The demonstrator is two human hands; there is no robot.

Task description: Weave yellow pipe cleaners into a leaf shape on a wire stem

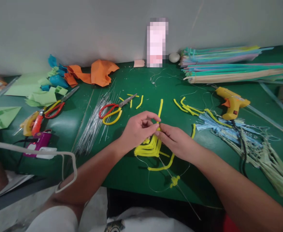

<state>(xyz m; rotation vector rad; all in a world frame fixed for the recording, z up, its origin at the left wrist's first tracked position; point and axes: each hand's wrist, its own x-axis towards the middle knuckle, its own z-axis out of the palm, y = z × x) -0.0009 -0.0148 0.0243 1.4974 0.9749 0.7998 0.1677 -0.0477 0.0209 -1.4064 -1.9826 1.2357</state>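
A person works with both bare hands at a green table [124, 175], where bundles of pastel fuzzy stems [238, 74] lie at the far right. A spread of blue and pale green strands [252, 141] covers the right side; a sheaf of thin silvery wires [93, 124] lies left of the hands. At center, the left hand [141, 129] is curled, its thumb and forefinger pinched on the upper end of a yellow form. The right hand [174, 137] is nearly closed, thumb and fingertips gripping the same spot, the two hands' fingertips meeting. Red-and-yellow-handled scissors [112, 113] rest just left, and a yellow glue gun [233, 101] lies farther right. The yellow form [148, 151], made of bent fuzzy lengths, sits beneath the fingers, a single strand pointing to the far side. Smallest is a yellow knot [174, 181] on a thin wire, nearest the person.
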